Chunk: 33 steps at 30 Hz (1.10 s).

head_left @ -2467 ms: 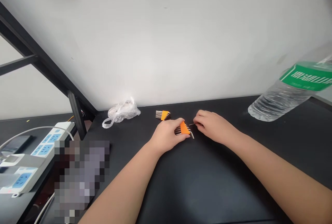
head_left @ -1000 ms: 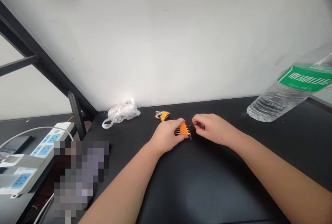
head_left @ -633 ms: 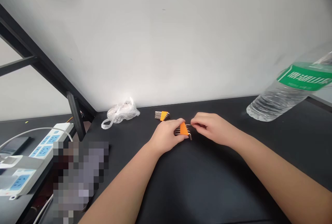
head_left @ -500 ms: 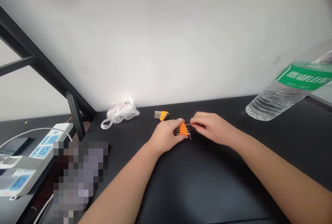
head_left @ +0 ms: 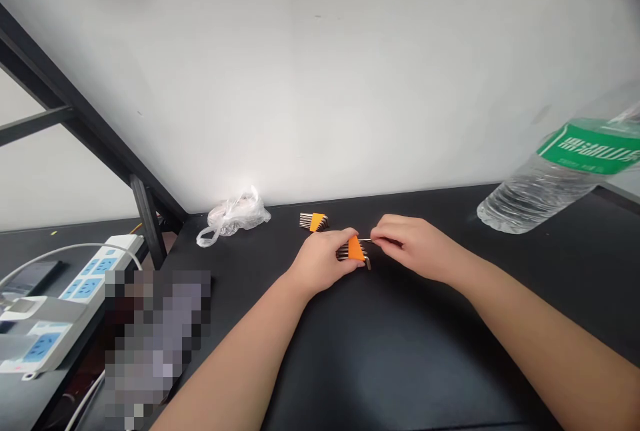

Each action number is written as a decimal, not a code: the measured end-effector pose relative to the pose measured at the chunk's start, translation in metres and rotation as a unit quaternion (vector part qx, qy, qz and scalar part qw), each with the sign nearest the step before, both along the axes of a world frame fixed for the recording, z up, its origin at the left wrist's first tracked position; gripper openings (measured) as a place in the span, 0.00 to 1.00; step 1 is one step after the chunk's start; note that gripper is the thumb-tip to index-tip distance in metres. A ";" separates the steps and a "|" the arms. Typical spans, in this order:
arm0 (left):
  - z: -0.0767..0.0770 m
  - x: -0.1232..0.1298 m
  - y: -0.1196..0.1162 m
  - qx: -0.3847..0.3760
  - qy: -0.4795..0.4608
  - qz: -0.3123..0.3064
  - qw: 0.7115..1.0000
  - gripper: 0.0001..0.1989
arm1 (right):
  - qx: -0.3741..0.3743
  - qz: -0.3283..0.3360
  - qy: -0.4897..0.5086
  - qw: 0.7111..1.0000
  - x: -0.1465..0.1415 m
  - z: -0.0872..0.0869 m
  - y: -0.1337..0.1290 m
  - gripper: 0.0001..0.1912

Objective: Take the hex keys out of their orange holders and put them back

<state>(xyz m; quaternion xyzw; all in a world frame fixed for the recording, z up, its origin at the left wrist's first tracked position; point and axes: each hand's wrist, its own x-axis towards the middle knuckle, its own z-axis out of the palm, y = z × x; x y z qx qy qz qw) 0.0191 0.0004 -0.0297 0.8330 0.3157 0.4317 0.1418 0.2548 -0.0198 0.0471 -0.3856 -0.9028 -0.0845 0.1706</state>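
Observation:
My left hand is closed round an orange holder with several metal hex keys in it, their bent ends pointing right. Between the fingertips of my right hand I pinch one thin hex key; its shaft runs left to the top of the holder. Whether its tip sits inside a slot is too small to tell. Just behind my left hand, a second orange hex key set lies on the black table.
A crumpled clear plastic bag lies by the wall. On the right stands a large water bottle with a green label. White power strips with cables and a pixelated area are at left, near a black metal frame.
My right hand has shifted slightly right, so a little more of the hex key shows between it and the holder. My left hand keeps its grip.

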 end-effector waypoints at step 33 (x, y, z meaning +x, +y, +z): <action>-0.001 0.005 -0.002 0.055 -0.103 -0.090 0.989 0.21 | -0.368 0.007 0.395 0.842 -0.011 -0.017 0.012 0.13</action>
